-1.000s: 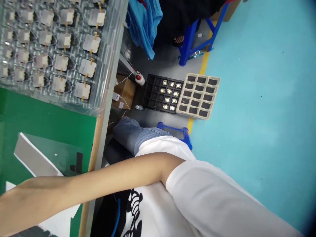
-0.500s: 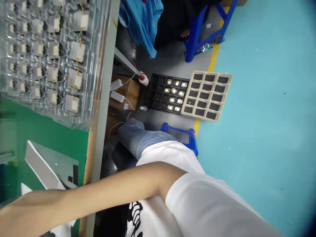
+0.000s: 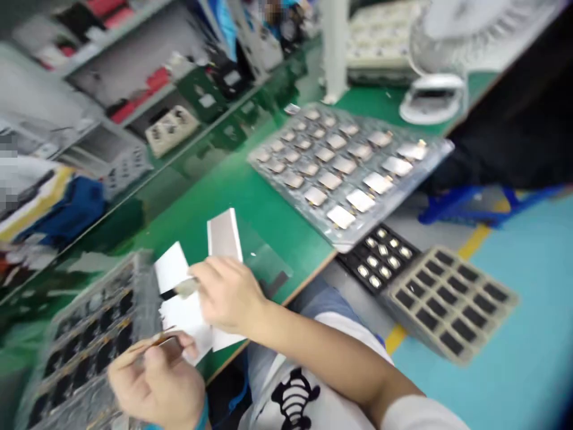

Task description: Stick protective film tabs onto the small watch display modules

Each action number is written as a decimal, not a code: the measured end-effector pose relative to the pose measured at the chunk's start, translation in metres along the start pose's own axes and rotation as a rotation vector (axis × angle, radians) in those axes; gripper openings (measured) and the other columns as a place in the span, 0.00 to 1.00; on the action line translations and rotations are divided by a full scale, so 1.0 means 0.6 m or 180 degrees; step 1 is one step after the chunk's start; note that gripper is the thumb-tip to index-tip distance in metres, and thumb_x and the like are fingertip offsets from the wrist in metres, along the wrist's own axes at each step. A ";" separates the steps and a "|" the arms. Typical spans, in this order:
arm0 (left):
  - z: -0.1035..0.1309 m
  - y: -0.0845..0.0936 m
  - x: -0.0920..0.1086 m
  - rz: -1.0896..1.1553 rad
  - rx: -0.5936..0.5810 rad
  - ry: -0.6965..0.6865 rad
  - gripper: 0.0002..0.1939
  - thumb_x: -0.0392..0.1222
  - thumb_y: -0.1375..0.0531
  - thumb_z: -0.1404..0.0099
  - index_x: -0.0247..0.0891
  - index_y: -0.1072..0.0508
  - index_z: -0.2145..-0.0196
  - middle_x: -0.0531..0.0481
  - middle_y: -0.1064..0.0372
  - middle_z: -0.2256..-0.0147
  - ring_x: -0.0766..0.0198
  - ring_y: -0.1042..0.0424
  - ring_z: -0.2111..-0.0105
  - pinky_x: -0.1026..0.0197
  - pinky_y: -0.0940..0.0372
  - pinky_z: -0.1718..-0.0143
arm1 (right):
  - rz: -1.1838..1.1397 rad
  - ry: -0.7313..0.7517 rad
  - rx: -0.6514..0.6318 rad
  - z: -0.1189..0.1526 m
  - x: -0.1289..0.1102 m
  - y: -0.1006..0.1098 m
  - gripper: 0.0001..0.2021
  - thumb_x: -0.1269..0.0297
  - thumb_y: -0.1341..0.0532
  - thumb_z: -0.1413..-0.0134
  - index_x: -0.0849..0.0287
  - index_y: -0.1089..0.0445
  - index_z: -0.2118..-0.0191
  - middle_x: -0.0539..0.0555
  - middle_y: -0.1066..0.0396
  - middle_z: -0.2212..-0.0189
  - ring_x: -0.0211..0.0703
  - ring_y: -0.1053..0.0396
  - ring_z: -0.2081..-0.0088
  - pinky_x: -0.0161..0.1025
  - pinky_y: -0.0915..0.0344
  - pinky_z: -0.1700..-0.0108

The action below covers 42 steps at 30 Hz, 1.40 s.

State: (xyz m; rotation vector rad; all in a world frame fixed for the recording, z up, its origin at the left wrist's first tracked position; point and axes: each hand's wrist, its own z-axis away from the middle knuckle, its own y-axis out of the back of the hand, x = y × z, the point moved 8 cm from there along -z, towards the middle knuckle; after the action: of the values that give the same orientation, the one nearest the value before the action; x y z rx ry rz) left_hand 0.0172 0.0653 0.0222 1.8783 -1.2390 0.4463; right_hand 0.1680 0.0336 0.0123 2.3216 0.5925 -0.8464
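My left hand (image 3: pixel 156 379), with a blue band at the wrist, pinches a small flat part (image 3: pixel 170 348) with a grey shiny face and an orange-brown edge. My right hand (image 3: pixel 230 292) is a little farther up and to the right. Its fingers close on a small pale piece (image 3: pixel 185 288) with a dark end, blurred by motion. Beneath both hands are white sheets (image 3: pixel 172 263) on the green table. Just beyond my right hand lies a pale flat box-like piece (image 3: pixel 224 234).
A clear plastic tray (image 3: pixel 308 209) of silvery modules overhangs the table edge. Another tray (image 3: pixel 145 263) with dark parts stands at left. Lower right, a beige compartment tray (image 3: pixel 514 298) adjoins a black tray (image 3: pixel 344 260). Shelves (image 3: pixel 116 30) and a white fan (image 3: pixel 465 36) are behind.
The view has swung from the floor and table edge to the tabletop. Both hands now show, each with a small piece; before, only one arm was visible, its hand out of frame.
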 end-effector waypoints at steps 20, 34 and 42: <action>0.041 -0.057 -0.040 0.2006 -0.1333 0.1565 0.05 0.41 0.50 0.24 0.43 0.35 0.56 0.52 0.36 0.67 0.67 0.32 0.69 0.67 0.33 0.66 | -0.0018 0.0733 -0.0311 0.017 -0.050 0.015 0.09 0.75 0.36 0.44 0.58 0.27 0.58 0.52 0.28 0.68 0.39 0.28 0.70 0.35 0.27 0.74; 0.027 -0.051 -0.042 0.1722 -0.1123 0.1432 0.06 0.38 0.48 0.26 0.42 0.31 0.59 0.51 0.28 0.63 0.65 0.27 0.64 0.67 0.32 0.62 | 0.0161 0.0934 -0.0475 0.020 -0.059 -0.003 0.15 0.80 0.39 0.42 0.59 0.26 0.51 0.56 0.24 0.63 0.42 0.23 0.64 0.37 0.23 0.66; 0.021 -0.051 -0.041 0.1567 -0.1232 0.1484 0.07 0.38 0.48 0.27 0.41 0.31 0.62 0.52 0.28 0.66 0.66 0.28 0.68 0.68 0.33 0.66 | 0.0033 0.0870 -0.0661 0.015 -0.054 -0.013 0.13 0.81 0.41 0.41 0.61 0.28 0.54 0.56 0.25 0.64 0.40 0.24 0.64 0.35 0.25 0.67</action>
State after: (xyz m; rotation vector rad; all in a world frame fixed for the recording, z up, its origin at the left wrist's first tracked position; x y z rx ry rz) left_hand 0.0312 0.0752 -0.0152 1.0570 -1.3369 0.7898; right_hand 0.1369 0.0267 0.0259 2.2602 0.7452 -0.4406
